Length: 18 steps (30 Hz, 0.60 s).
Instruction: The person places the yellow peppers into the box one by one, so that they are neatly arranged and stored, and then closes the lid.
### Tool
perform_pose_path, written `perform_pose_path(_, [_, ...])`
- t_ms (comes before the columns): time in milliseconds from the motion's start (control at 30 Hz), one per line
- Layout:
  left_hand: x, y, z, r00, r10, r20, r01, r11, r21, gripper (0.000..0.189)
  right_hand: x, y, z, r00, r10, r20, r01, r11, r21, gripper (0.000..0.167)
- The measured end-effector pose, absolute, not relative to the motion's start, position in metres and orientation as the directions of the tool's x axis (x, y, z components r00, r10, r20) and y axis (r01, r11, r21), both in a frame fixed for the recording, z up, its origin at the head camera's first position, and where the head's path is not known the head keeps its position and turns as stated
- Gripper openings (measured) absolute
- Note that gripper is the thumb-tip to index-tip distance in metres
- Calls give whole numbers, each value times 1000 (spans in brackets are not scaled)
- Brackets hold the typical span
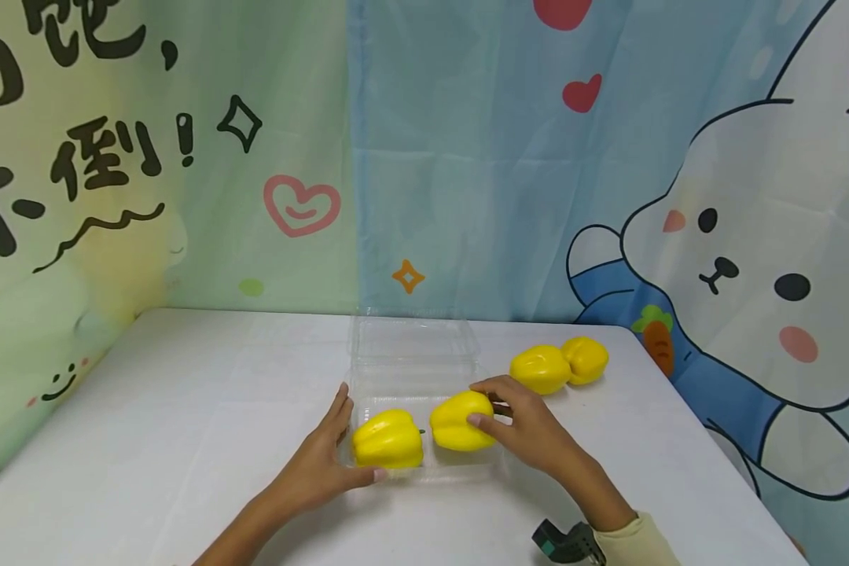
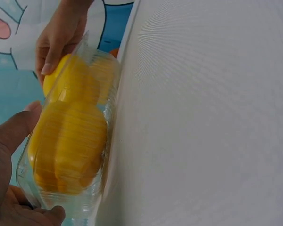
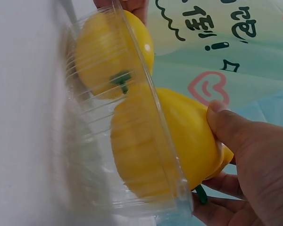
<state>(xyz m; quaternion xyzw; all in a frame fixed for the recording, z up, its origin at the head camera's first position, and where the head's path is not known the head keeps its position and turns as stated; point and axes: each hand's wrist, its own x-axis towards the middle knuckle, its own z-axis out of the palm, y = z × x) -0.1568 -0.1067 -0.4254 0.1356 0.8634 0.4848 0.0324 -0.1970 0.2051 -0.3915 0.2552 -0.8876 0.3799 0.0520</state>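
A clear plastic clamshell box point(image 1: 467, 474) lies unfolded on the table, its lid point(image 1: 413, 346) laid back at the far side. In the left half of its base sits a yellow bell pepper point(image 1: 387, 442) with a green stem. My right hand point(image 1: 531, 428) grips a second yellow bell pepper point(image 1: 455, 423) between thumb and fingers, partly inside the right half of the base. At the box's left end rests my left hand point(image 1: 318, 464), fingers extended along the side and thumb by the near rim; the left wrist view shows its thumb point(image 2: 19, 127) at the rim.
Two more yellow bell peppers, a nearer one point(image 1: 540, 369) and a farther one point(image 1: 586, 360), lie touching at the table's back right. A printed cloth backdrop point(image 1: 467, 196) hangs behind the white table point(image 1: 205, 409). A dark device point(image 1: 569, 542) is on my right wrist.
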Motion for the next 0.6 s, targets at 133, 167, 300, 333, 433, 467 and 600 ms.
perform_pose_path(133, [-157, -106, -426, -962, 264, 71, 197, 492, 848, 118, -197, 204, -395, -866, -420, 271, -487, 587, -646, 39])
perform_pose_path(167, [-157, -106, -425, -962, 264, 69, 195, 491, 849, 118, -197, 203, -395, -868, -421, 265, -483, 590, -647, 40])
perform_pose_path(300, [-157, -106, -425, -962, 265, 65, 192, 487, 852, 118, -196, 203, -397, -874, -421, 241, -466, 588, -662, 39])
perform_pose_path(333, [-157, -106, -424, -962, 266, 64, 191, 485, 853, 118, -196, 203, -397, -875, -422, 238, -464, 587, -664, 39])
perform_pose_path(433, [-157, -106, -424, -961, 268, 65, 192, 482, 855, 118, -196, 203, -397, -874, -427, 232, -464, 590, -661, 38])
perform_pose_path(467, [-156, -106, -424, -961, 269, 66, 193, 481, 855, 118, -197, 203, -397, -873, -429, 230, -464, 591, -660, 38])
perform_pose_path(600, [-157, -106, -424, -960, 270, 71, 199, 482, 853, 118, -197, 205, -397, -873, -438, 216, -464, 608, -644, 39])
